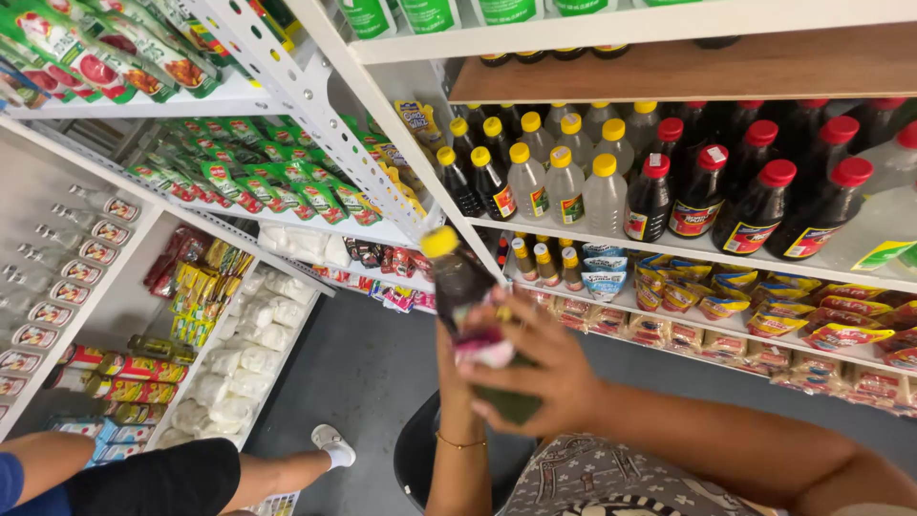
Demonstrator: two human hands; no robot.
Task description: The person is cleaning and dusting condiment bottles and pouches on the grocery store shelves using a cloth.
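A dark glass bottle with a yellow cap (457, 277) is held up in front of the white metal shelving (592, 27), tilted, cap toward the upper left. The right hand (535, 368) is wrapped over the bottle's lower body, its fingers (497, 330) closed on it and on a pink and white cloth (482, 346) pressed against the glass. The left hand (457, 373) is mostly hidden behind the bottle; a thin gold bracelet (460, 443) is seen on its wrist, and whether those fingers are closed cannot be told. Rows of yellow-capped bottles (549, 172) and red-capped dark bottles (755, 191) are lined up on the shelf just behind. Another person's bare leg with a white shoe (332, 443) is seen on the grey floor (353, 373) at lower left.
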